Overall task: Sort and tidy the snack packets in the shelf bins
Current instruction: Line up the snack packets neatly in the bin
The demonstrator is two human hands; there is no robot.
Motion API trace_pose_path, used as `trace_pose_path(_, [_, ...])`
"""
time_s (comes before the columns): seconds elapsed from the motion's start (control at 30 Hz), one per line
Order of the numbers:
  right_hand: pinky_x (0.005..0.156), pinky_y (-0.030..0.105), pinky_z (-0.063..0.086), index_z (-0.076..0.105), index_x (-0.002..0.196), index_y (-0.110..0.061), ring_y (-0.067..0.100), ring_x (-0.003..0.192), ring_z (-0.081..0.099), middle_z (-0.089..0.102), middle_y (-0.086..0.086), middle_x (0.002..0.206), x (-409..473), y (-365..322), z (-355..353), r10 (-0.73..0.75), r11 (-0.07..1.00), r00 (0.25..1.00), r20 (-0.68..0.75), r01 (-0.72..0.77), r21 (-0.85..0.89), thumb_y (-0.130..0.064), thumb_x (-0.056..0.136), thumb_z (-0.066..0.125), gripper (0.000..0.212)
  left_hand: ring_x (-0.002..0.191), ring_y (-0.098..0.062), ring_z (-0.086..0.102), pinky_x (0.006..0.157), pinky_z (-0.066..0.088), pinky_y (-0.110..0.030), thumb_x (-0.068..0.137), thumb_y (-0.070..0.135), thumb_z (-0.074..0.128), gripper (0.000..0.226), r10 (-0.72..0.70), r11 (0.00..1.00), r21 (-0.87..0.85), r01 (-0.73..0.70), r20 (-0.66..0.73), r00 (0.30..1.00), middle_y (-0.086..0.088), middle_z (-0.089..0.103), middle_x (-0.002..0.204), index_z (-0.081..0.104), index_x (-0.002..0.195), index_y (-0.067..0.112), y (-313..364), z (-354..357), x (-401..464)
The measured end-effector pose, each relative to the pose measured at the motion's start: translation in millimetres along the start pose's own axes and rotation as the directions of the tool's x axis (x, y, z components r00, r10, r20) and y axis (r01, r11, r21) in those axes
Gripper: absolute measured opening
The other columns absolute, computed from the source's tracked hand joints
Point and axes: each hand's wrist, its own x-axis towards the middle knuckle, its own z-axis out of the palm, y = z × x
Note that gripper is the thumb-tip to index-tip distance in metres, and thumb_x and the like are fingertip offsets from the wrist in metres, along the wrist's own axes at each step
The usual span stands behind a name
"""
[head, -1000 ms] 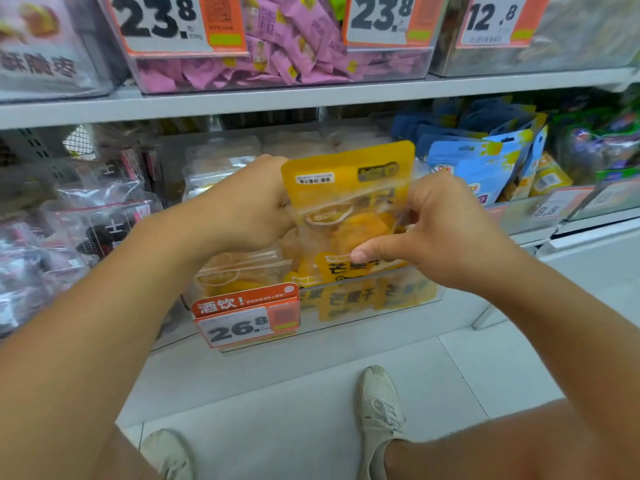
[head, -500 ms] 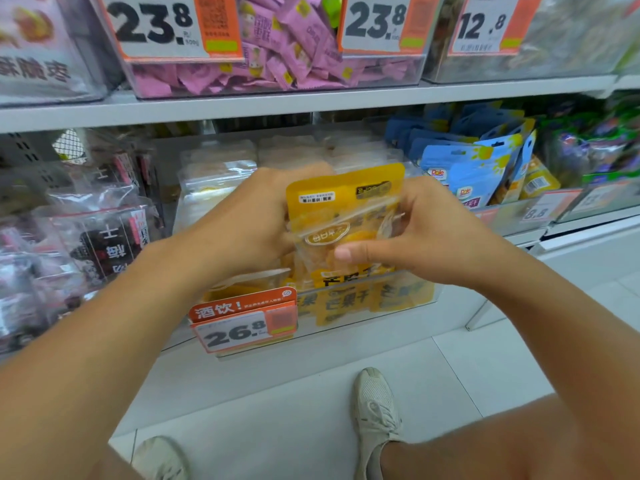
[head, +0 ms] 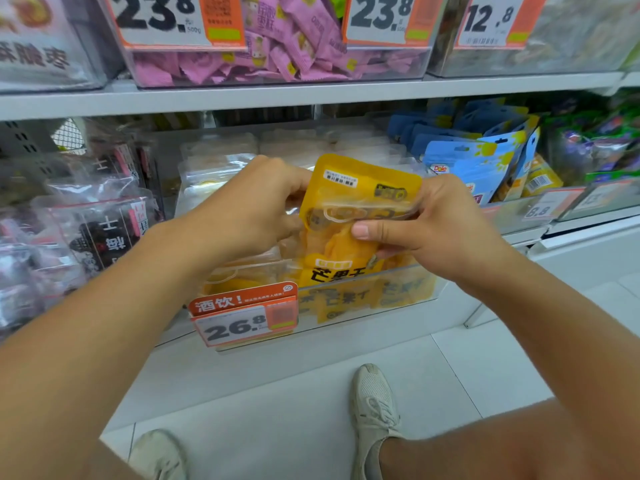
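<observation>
yellow mango packet [head: 349, 216] with clear window, upright in clear bin [head: 363, 299], left grip [head: 249, 216] and right grip [head: 433, 223] both pinching its sides, packet now tilted and sunk lower than a second ago

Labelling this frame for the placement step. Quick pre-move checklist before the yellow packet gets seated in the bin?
1. Right hand holds the yellow packet: ok, thumb pinches its front.
2. Left hand on the packet's left edge: ok, though its fingers are hidden behind the packet.
3. Packet upright, print facing out: ok, tilted only slightly.
4. Packet over the right bin: ok, its lower end is inside the clear bin with the other yellow packets.
5. Free slot under the packet: cannot tell, the hands cover it.
6. 26.8 price tag clear of the hands: ok.
</observation>
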Motion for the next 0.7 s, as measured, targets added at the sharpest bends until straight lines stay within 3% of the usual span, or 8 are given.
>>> trace_pose_path(0.07, [0.068, 0.045, 0.061, 0.078, 0.098, -0.014, 0.024, 0.079, 0.076, 0.078, 0.001, 0.087, 3, -5, -5, 0.015, 0.996, 0.998, 0.063, -0.009, -0.093, -0.013, 0.075, 0.082, 0.024, 0.053, -0.006, 0.050, 0.048, 0.033, -0.014, 0.074, -0.006, 0.074, 0.057, -0.057, 0.997, 0.054, 0.057, 0.004, 0.998, 0.015, 0.047, 0.047, 0.045, 0.046, 0.035, 3, 2, 4])
trace_pose_path(0.13, [0.067, 0.046, 0.061, 0.079, 0.094, -0.016, 0.027, 0.079, 0.075, 0.078, 0.000, 0.084, 6, -9, -11, 0.028, 0.980, 0.995, 0.091, -0.010, -0.197, -0.023, 0.069, 0.084, 0.027, 0.047, -0.012, 0.035, 0.046, 0.027, -0.023, 0.074, -0.003, 0.075, 0.055, -0.072, 0.991, 0.112, 0.069, 0.018, 0.997, 0.007, 0.037, 0.047, 0.038, 0.046, 0.026, 7, 3, 6])
trace_pose_path(0.27, [0.069, 0.047, 0.061, 0.080, 0.088, -0.017, 0.027, 0.077, 0.074, 0.077, 0.001, 0.080, 13, -15, -13, 0.042, 0.956, 0.990, 0.137, 0.000, -0.292, -0.034, 0.061, 0.085, 0.032, 0.049, -0.004, 0.045, 0.046, 0.034, -0.013, 0.080, 0.000, 0.071, 0.051, -0.063, 0.992, 0.113, 0.055, 0.073, 0.995, 0.008, 0.047, 0.046, 0.042, 0.048, 0.027, 4, 1, 7])
trace_pose_path(0.33, [0.066, 0.045, 0.061, 0.079, 0.087, -0.016, 0.026, 0.075, 0.073, 0.077, 0.001, 0.079, 14, -15, -13, -0.001, 0.954, 0.990, 0.140, 0.043, -0.296, -0.028, 0.064, 0.088, 0.028, 0.048, -0.010, 0.040, 0.044, 0.033, -0.018, 0.085, 0.000, 0.065, 0.043, -0.067, 0.988, 0.144, 0.055, 0.082, 0.994, 0.002, 0.049, 0.050, 0.049, 0.051, 0.020, 2, 1, 6])
trace_pose_path(0.43, [0.059, 0.037, 0.061, 0.078, 0.091, -0.014, 0.028, 0.073, 0.072, 0.077, 0.002, 0.082, 13, -14, -15, -0.060, 0.962, 0.986, 0.154, 0.099, -0.256, -0.022, 0.068, 0.086, 0.026, 0.054, -0.021, 0.042, 0.054, 0.044, -0.043, 0.086, 0.000, 0.063, 0.029, -0.026, 0.992, 0.125, 0.014, 0.093, 0.995, -0.009, 0.056, 0.060, 0.057, 0.060, 0.011, -6, 0, 5])
trace_pose_path(0.57, [0.056, 0.033, 0.059, 0.080, 0.089, -0.017, 0.025, 0.063, 0.069, 0.077, 0.003, 0.078, 16, -16, -18, -0.089, 0.951, 0.985, 0.145, 0.127, -0.283, -0.032, 0.065, 0.080, 0.029, 0.074, -0.020, 0.062, 0.069, 0.053, -0.044, 0.091, 0.023, 0.062, 0.012, 0.078, 0.995, 0.048, -0.089, 0.200, 0.977, 0.004, 0.069, 0.083, 0.072, 0.086, 0.024, -12, -12, -2])
trace_pose_path(0.7, [0.058, 0.028, 0.059, 0.080, 0.086, -0.026, 0.016, 0.062, 0.068, 0.077, -0.002, 0.076, 17, -25, -23, -0.081, 0.941, 0.981, 0.179, 0.135, -0.311, -0.022, 0.070, 0.083, 0.017, 0.087, -0.025, 0.066, 0.080, 0.053, -0.050, 0.096, 0.025, 0.063, 0.011, 0.070, 0.996, 0.035, -0.083, 0.284, 0.956, -0.003, 0.071, 0.094, 0.070, 0.099, 0.018, -19, -22, -3])
